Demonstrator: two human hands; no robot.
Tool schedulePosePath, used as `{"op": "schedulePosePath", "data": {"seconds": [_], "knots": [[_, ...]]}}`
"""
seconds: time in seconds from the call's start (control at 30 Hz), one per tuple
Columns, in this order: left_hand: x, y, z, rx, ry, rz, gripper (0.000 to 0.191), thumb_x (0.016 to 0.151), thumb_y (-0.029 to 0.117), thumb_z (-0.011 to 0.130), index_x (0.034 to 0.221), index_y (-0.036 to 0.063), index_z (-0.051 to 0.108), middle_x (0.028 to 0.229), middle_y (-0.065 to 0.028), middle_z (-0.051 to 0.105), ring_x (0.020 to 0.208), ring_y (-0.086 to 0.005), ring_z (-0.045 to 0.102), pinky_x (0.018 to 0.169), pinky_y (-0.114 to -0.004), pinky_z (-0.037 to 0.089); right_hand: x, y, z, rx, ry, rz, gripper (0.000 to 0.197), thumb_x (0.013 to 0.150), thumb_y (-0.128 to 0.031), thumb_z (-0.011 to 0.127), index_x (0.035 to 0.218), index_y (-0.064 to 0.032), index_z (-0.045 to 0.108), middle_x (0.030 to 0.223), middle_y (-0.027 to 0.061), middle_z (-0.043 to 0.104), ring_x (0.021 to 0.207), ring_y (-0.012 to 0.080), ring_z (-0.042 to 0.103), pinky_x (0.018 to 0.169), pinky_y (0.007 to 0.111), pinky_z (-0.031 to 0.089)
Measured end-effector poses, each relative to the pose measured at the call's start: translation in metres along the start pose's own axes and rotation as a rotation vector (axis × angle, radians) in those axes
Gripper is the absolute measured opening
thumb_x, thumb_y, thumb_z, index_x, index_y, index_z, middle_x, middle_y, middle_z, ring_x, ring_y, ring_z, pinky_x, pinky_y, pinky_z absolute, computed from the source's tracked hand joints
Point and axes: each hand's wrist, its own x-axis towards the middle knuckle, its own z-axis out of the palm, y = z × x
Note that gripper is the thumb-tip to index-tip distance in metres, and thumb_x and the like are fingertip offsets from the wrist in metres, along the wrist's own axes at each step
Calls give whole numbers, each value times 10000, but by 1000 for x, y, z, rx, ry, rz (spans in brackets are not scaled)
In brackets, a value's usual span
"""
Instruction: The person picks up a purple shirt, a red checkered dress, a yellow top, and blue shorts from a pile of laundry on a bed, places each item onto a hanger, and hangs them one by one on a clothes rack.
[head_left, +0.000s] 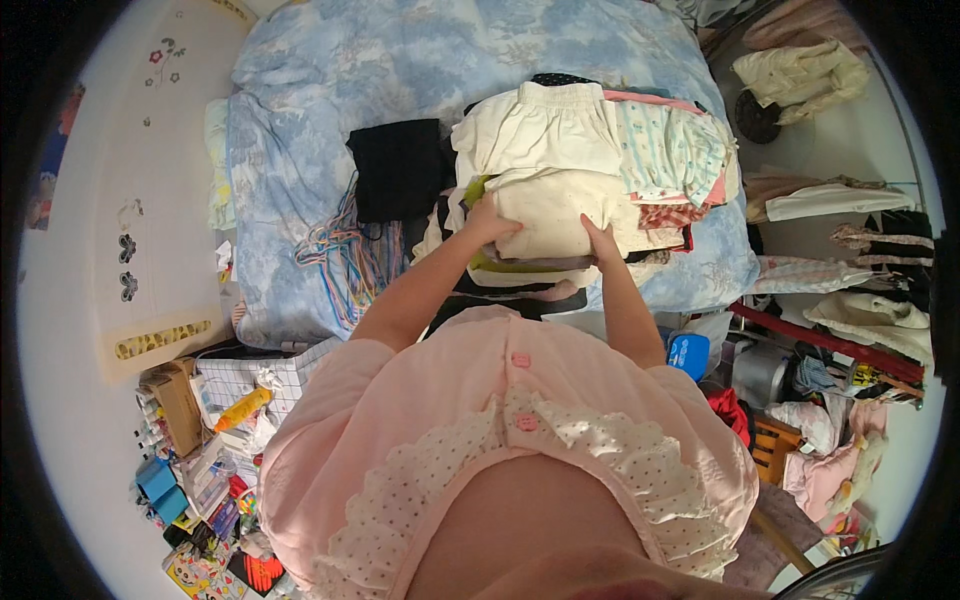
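Between my two hands lies a folded cream garment (555, 214) on top of a stack of folded clothes. My left hand (491, 223) grips its left edge with the thumb on top. On the opposite edge, my right hand (601, 238) holds it in the same way; the fingers of both hands are partly hidden. White elastic-waist bottoms (541, 124) lie just beyond it. To their right is a white garment with blue stripes and small prints (667, 150). A folded black garment (396, 171) rests left of the stack, above a bunch of multicoloured clothes hangers (352, 259).
Everything lies on a bed with a blue-and-white patterned cover (315, 82). On the right, clothes hang from a rack (825, 337). A cluttered desk with a yellow-orange bottle (244, 409) stands at lower left. A blue container (688, 356) sits near my right elbow.
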Motion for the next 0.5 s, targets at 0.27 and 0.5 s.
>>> {"op": "schedulePosePath", "data": {"seconds": [0.27, 0.5], "knots": [[-2, 39, 0, 509, 130, 162, 540, 704, 288, 552, 1214, 184, 410, 1334, -141, 211, 1221, -321, 193, 964, -479, 159, -11, -14, 36, -282, 14, -201, 812, 636, -394, 666, 1214, 31, 285, 1098, 198, 471, 983, 263, 484, 801, 328, 403], [-1, 64, 31, 668, -76, 272, 552, 720, 349, 559, 1231, 231, 385, 1351, -144, 179, 1231, -322, 179, 965, -478, 178, 3, -8, 20, -355, -12, -98, 799, 620, -464, 618, 1175, 48, 357, 1134, 231, 430, 1035, 304, 445, 855, 335, 361]]}}
